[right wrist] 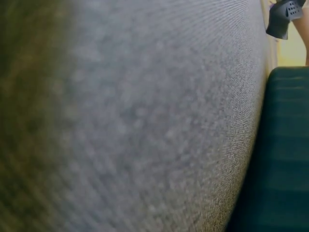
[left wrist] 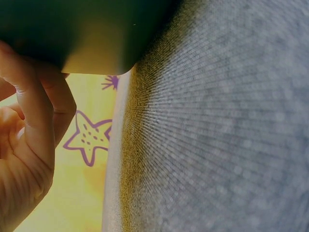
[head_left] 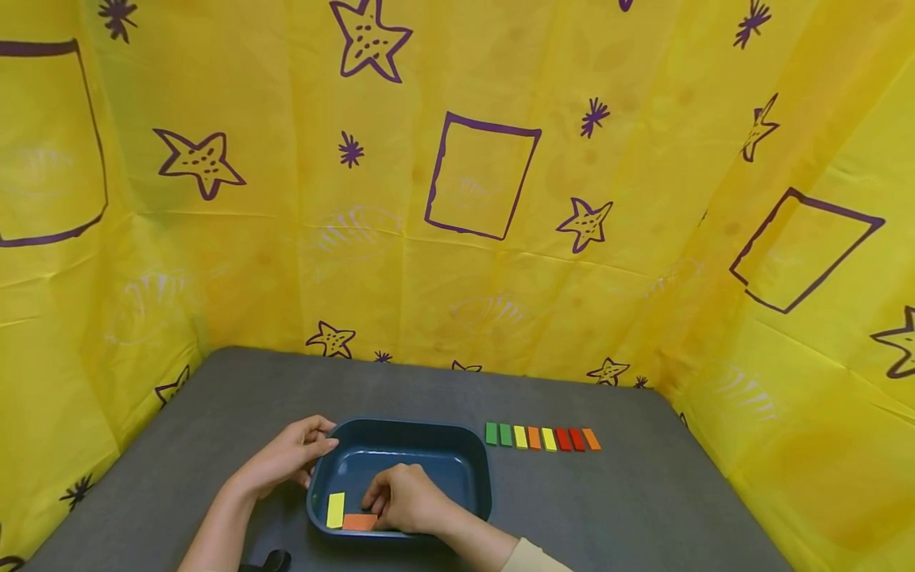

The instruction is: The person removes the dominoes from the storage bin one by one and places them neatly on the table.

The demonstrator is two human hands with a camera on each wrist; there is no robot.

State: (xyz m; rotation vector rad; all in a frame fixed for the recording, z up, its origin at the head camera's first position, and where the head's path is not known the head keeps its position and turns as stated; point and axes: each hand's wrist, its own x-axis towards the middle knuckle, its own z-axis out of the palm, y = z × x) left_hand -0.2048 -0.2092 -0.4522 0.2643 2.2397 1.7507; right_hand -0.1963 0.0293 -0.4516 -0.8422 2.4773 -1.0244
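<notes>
A dark blue rectangular tray (head_left: 400, 425) sits on the grey table. My left hand (head_left: 289, 453) holds its left rim, thumb at the top edge and fingers against the outside. In the left wrist view, curled fingers (left wrist: 36, 106) touch the dark tray wall (left wrist: 72, 36). Inside the tray, a yellow block (head_left: 335, 510) stands lengthwise along the left side, and an orange block (head_left: 358, 522) lies along the near wall. My right hand (head_left: 409, 500) reaches over the near rim, its curled fingers gripping the orange block's right end; the fingertips are partly hidden.
Right of the tray lies a row of several small blocks: green (head_left: 491, 433), yellow (head_left: 520, 437), orange (head_left: 534, 438) and red (head_left: 564, 439). A black object (head_left: 277, 561) is at the near edge, left of the tray. A yellow patterned curtain (head_left: 500, 302) surrounds the table.
</notes>
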